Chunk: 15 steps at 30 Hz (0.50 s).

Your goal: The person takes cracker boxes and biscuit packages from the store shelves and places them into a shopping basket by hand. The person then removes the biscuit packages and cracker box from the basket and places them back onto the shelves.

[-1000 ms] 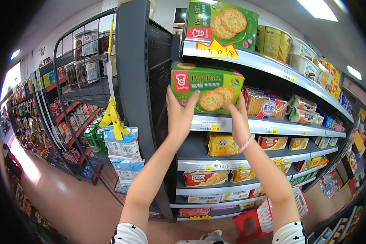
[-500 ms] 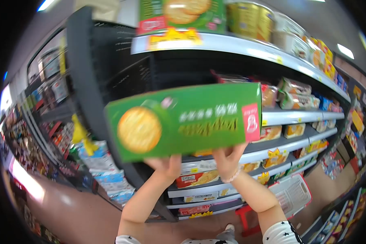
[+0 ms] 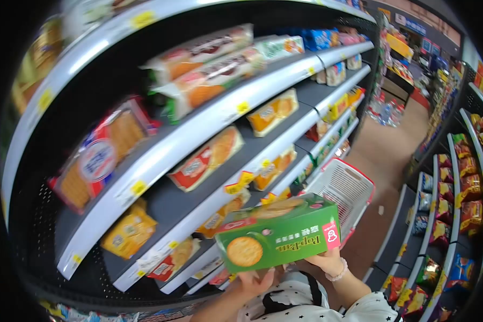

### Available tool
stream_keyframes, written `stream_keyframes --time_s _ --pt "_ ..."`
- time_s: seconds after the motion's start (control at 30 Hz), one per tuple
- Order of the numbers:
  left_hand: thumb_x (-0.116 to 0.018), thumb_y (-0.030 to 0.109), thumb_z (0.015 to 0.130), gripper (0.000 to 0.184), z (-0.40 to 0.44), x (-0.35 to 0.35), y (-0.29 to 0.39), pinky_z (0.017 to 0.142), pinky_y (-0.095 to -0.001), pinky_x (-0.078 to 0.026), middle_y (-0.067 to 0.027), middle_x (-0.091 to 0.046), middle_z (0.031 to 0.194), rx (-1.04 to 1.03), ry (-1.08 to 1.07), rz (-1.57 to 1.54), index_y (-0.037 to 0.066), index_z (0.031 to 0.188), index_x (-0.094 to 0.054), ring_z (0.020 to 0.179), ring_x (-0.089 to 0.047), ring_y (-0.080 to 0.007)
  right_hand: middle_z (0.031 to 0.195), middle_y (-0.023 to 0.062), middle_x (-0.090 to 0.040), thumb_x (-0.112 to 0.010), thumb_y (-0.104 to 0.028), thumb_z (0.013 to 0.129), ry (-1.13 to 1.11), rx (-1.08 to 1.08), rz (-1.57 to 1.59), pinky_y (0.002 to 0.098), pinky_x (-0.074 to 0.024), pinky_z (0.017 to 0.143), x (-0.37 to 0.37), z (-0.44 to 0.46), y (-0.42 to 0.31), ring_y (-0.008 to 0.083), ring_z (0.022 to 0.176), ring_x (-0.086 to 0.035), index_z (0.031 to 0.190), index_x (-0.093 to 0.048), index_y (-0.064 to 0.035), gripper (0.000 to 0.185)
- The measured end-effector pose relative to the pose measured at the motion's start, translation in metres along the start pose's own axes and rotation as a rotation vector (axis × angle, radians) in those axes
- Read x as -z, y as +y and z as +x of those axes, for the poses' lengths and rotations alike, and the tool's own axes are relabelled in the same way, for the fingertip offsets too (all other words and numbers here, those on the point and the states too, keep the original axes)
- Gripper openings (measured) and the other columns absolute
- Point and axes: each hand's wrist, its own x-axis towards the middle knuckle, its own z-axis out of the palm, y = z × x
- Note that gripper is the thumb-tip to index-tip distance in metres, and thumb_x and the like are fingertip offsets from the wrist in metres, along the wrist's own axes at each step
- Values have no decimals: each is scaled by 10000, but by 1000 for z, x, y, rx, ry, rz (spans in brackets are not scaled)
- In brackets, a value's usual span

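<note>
Two bare hands show on my head-camera feed, the left grip [image 3: 255, 282] and the right grip [image 3: 326, 262], both holding one green box [image 3: 276, 236]. I see the left one at the lower edge, near the middle, and the right one under the right end; most of the fingers beneath are hidden from me. A beaded bracelet [image 3: 337, 271] circles the right wrist. The box is held up just in front of a star-print top [image 3: 306, 312], slightly tilted, with its round cracker picture at my left and its lettering upside down. It partly covers a pale basket [image 3: 341, 180] with a red rim. On my left run grey shelves [image 3: 163, 212], carrying a red-and-blue cracker pack [image 3: 99, 158], long wrapped rolls [image 3: 214, 70], a yellow pouch [image 3: 129, 231] and a red-and-cream box [image 3: 206, 158]. Across the aisle on my right, snack bags [image 3: 469, 185] line another rack [image 3: 398, 236].
</note>
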Motion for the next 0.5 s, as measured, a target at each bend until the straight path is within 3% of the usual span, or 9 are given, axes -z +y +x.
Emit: stream_keyframes --time_s 0.07,0.1,0.17,0.2,0.27,0.33,0.37,0.43,0.5 --pt "-652 122 729 846 4 -38 -21 953 -364 -346 -146 -303 1283 99 -4 -99 -11 1323 -64 1163 -378 -212 1155 77 -524 -687 16 720 128 -65 18 340 -444 875 36 -7 -4 181 1053 -527 1278 -361 -34 648" --pt "-673 147 725 884 14 -48 -37 956 -370 -345 -146 -299 1282 79 -102 60 26 1340 -50 1171 -367 -214 1164 75 -512 -678 29 723 233 -109 47 338 -440 882 53 -13 -6 179 1067 -516 1295 -326 -33 674" --pt "-694 146 702 885 10 -81 -69 969 -377 -335 -145 -316 1268 172 -86 -15 37 1335 -86 1184 -354 -215 1217 81 -444 -688 6 715 286 -174 -115 336 -430 895 98 -32 18 184 1111 -470 1319 -260 -38 742" --pt "-704 275 692 885 10 -101 -77 921 -358 -357 -140 -338 1252 337 16 -132 17 1316 -131 1161 -361 -206 1237 89 -413 -708 -26 701 327 -104 -295 346 -413 915 112 -35 19 193 1125 -451 1325 -239 -39 781" --pt "-678 353 700 874 1 -109 -117 882 -342 -363 -139 -344 1247 488 -14 -151 16 1310 -149 1141 -370 -202 1285 107 -323 -763 -130 655 403 -13 -586 376 -347 979 136 -35 23 216 1176 -379 1344 -164 -39 917" --pt "-595 539 714 895 -5 -122 -153 766 -289 -361 -140 -347 1247 600 3 -156 8 1299 -174 1083 -393 -187 1361 126 -228 -772 -135 646 467 -81 -457 386 -295 1015 147 -23 26 229 1234 -311 1352 -142 -27 952" --pt "-586 521 740 868 -9 -127 -169 846 -308 -350 -151 -336 1253 623 23 -199 -13 1292 -181 1111 -375 -206 1436 146 -132 -780 -141 638 525 -122 -319 396 -243 1051 151 -17 29 242 1293 -243 1360 -119 -16 987" --pt "-555 499 777 829 -9 -141 -200 947 -346 -296 -170 -319 1269 598 97 -109 -35 1293 -187 1160 -340 -238 1410 145 -171 -781 -84 618 501 -129 -462 381 -248 1052 173 -7 55 233 1279 -260 1386 -51 -14 1062" --pt "-552 467 793 803 -4 -141 -224 981 -365 -260 -180 -309 1280 584 69 25 -37 1300 -185 1184 -320 -254 1352 138 -240 -800 -78 593 597 -225 -223 366 -290 1029 187 11 74 233 1229 -324 1397 -20 -18 1122"
